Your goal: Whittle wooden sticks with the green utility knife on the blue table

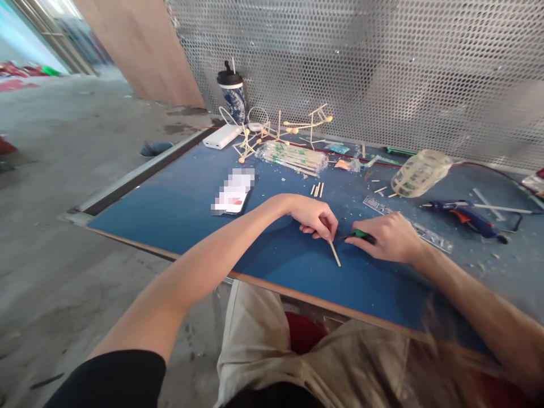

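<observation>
My left hand [315, 217] rests on the blue tabletop [178, 209] and pins a thin wooden stick [335, 254] with its fingertips; the stick points toward me. My right hand [389, 238] is closed around a small green-handled tool [360, 234], whose tip meets the stick near my left fingers. Both forearms reach in over the table's near edge.
A phone [233, 195] lies left of my hands. Further back are a packet of sticks [293, 157], stick-and-ball models [293, 127], a power bank [221, 136] and a cup [233, 93]. To the right lie a ruler [427, 231], a glue gun [463, 214] and a mesh basket [419, 173].
</observation>
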`<action>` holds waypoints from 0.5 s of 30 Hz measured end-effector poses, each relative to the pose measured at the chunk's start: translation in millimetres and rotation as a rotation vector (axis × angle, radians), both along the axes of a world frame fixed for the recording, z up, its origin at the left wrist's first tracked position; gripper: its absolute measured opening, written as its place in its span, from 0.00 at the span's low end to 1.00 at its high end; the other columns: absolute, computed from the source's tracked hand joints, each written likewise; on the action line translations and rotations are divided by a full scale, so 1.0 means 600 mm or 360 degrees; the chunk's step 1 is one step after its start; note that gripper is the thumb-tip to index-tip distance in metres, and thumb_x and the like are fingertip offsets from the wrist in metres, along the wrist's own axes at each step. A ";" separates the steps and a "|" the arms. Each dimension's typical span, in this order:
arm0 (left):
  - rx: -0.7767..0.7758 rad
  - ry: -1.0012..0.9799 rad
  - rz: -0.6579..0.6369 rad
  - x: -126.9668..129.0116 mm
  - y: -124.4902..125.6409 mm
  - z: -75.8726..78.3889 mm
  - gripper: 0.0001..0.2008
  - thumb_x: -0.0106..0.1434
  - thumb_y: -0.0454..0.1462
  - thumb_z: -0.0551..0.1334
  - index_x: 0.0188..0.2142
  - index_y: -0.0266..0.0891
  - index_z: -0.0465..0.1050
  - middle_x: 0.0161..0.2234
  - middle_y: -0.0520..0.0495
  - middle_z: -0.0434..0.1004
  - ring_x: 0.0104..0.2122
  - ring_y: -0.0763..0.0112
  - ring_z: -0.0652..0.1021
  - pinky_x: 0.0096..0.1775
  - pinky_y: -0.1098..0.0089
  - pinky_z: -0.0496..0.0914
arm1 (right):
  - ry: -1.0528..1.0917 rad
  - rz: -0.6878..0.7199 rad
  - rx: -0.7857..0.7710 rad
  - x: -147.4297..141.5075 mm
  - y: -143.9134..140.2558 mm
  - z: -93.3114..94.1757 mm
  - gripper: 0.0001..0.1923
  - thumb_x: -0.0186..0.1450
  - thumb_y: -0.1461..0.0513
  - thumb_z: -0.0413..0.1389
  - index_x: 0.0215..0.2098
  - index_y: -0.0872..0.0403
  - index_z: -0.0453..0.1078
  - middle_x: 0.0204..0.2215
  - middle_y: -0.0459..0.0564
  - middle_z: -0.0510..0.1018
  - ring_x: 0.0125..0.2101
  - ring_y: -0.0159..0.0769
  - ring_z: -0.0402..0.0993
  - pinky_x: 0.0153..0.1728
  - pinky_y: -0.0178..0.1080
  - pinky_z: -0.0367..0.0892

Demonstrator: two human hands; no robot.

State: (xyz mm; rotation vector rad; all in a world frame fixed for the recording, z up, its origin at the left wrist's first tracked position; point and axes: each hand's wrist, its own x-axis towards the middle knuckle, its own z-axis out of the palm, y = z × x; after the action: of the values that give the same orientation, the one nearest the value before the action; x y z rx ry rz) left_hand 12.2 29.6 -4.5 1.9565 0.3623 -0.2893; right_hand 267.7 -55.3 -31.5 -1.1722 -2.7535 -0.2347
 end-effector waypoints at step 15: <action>0.0103 -0.0013 -0.0045 0.003 0.001 -0.004 0.15 0.64 0.45 0.64 0.44 0.39 0.78 0.27 0.52 0.73 0.21 0.77 0.70 0.23 0.74 0.65 | -0.0090 0.0086 0.0095 -0.007 -0.007 0.012 0.24 0.74 0.44 0.47 0.29 0.50 0.67 0.20 0.43 0.76 0.22 0.33 0.72 0.25 0.38 0.42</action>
State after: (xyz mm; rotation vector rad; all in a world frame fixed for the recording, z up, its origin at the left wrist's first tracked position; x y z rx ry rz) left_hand 14.0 30.4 -6.6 2.0274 0.3423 -0.2909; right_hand 263.5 -59.8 -24.2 -1.0917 -2.8013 -0.3463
